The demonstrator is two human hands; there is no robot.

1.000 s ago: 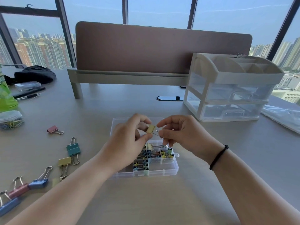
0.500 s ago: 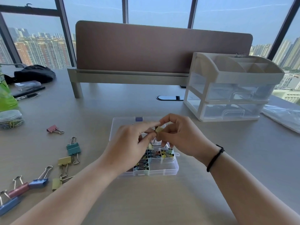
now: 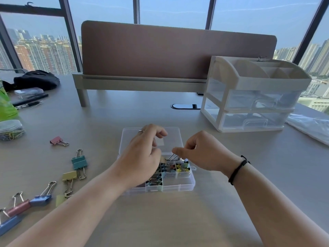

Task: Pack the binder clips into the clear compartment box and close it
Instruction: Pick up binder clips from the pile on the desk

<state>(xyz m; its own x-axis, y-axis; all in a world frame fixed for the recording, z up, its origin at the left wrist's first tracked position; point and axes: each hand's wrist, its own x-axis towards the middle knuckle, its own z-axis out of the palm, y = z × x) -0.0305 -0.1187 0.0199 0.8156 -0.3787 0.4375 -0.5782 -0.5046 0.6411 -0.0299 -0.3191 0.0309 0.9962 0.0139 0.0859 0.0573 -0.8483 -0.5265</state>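
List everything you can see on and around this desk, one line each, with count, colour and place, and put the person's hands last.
compartment box: one, clear, lid open, desk centre, small mixed-colour clips inside
large binder clips: about eight loose, pink, teal, yellow, blue, on desk left of the box
paper clips: one clear tub, mixed colours, far left edge
pens: two, black, far left
bag: one, black, far left corner
green packet: one, left edge
divider screen: one, brown, across the back
drawer organiser: one, white and clear, right back
plastic sheet: one, clear, far right
left hand: over the box's left side, fingers curled, grip unclear
right hand: pinches a small clip's wire handle above the box
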